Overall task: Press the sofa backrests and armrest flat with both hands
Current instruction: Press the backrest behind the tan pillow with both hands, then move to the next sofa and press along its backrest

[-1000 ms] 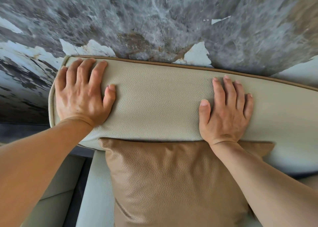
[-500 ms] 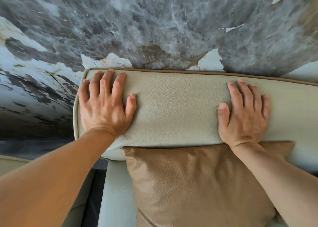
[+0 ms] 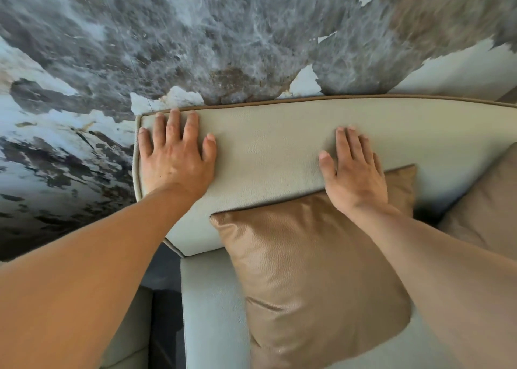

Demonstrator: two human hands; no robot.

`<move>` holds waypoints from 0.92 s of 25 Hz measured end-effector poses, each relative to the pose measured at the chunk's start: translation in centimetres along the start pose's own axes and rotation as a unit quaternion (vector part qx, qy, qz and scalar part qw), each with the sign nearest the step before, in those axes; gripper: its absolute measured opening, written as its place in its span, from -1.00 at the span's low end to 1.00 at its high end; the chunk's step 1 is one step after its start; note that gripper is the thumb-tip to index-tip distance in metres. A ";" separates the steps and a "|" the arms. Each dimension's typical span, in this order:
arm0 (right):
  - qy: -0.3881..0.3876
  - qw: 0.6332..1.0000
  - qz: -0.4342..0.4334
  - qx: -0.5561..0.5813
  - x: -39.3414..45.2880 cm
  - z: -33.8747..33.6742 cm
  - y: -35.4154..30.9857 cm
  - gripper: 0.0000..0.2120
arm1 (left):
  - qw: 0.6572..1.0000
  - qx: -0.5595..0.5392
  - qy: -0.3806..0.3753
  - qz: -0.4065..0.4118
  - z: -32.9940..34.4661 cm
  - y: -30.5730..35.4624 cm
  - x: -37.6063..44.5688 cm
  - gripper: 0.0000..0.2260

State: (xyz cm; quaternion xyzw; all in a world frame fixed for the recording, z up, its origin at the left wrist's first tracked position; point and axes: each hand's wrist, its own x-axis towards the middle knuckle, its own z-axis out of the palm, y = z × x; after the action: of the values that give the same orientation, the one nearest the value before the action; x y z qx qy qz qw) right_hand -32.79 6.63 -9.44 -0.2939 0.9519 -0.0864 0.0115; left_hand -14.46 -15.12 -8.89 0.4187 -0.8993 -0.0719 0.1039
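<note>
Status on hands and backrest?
Left hand, right hand flat, open on cream leather backrest. Tan leather cushion leans under right wrist.

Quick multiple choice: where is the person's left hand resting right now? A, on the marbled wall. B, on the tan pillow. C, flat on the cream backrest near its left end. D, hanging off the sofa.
C: the left hand lies palm down with fingers spread on the cream backrest, close to its piped left end, clear of the tan pillow.
</note>
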 end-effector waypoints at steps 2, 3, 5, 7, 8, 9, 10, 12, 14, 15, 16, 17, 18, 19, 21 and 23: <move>-0.026 1.000 0.007 -0.015 -2.1 -0.5 -0.8 -0.36 | 0.999 -0.019 -0.031 0.010 -0.9 -0.5 -1.3 -0.41; -0.036 0.999 0.008 -0.021 -3.1 -0.8 -1.2 -0.36 | 0.999 -0.020 -0.044 0.020 -1.3 -0.8 -2.6 -0.42; -0.053 0.998 0.005 -0.023 -5.1 -1.3 -1.9 -0.36 | 0.997 -0.014 -0.070 0.044 -1.8 -1.4 -5.3 -0.42; -0.079 0.997 -0.005 -0.018 -7.9 -2.0 -3.1 -0.37 | 0.993 0.024 -0.094 0.065 -2.8 -2.6 -8.6 -0.40; -0.090 0.996 -0.012 -0.018 -9.4 -2.3 -3.6 -0.38 | 0.990 0.056 -0.106 0.080 -3.4 -3.2 -10.4 -0.38; -0.097 0.995 -0.019 -0.018 -10.9 -2.6 -3.9 -0.38 | 0.985 0.089 -0.115 0.091 -4.1 -3.7 -12.2 -0.37; -0.102 0.994 -0.026 -0.016 -12.3 -3.0 -4.2 -0.38 | 0.981 0.116 -0.120 0.095 -4.8 -4.1 -14.0 -0.37; -0.111 0.993 -0.039 -0.005 -15.2 -3.9 -4.8 -0.37 | 0.979 0.137 -0.124 0.085 -6.1 -5.0 -17.7 -0.37; -0.120 0.992 -0.050 -0.002 -18.2 -4.7 -5.5 -0.38 | 0.979 0.140 -0.130 0.071 -7.7 -5.6 -20.9 -0.36; -0.120 0.991 -0.059 -0.002 -19.9 -5.1 -5.6 -0.38 | 0.980 0.139 -0.128 0.066 -8.6 -5.7 -22.3 -0.35; -0.120 0.990 -0.071 -0.004 -21.4 -5.5 -5.7 -0.39 | 0.981 0.138 -0.124 0.062 -9.4 -5.8 -23.8 -0.33; -0.123 0.989 -0.086 -0.006 -22.9 -5.8 -6.0 -0.39 | 0.982 0.136 -0.121 0.057 -10.2 -5.8 -25.2 -0.32; -0.126 0.987 -0.102 -0.009 -24.2 -6.0 -6.3 -0.39 | 0.983 0.131 -0.120 0.050 -10.9 -6.0 -26.6 -0.31; -0.125 0.986 -0.114 -0.010 -25.3 -6.2 -6.7 -0.39 | 0.984 0.127 -0.117 0.046 -11.5 -6.1 -27.7 -0.31; -0.113 0.986 -0.125 -0.005 -27.0 -6.2 -7.6 -0.39 | 0.985 0.124 -0.110 0.043 -12.5 -6.7 -29.5 -0.34; -0.119 0.985 -0.126 0.007 -28.2 -5.9 -8.6 -0.39 | 0.985 0.124 -0.112 0.043 -13.5 -7.6 -30.8 -0.38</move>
State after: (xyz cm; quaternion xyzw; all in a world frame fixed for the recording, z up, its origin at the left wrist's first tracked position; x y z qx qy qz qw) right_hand -5.05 16.42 -2.92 -0.4195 0.8984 -0.0584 0.1162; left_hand 13.79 3.13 -1.33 0.3787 -0.9243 -0.0015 -0.0474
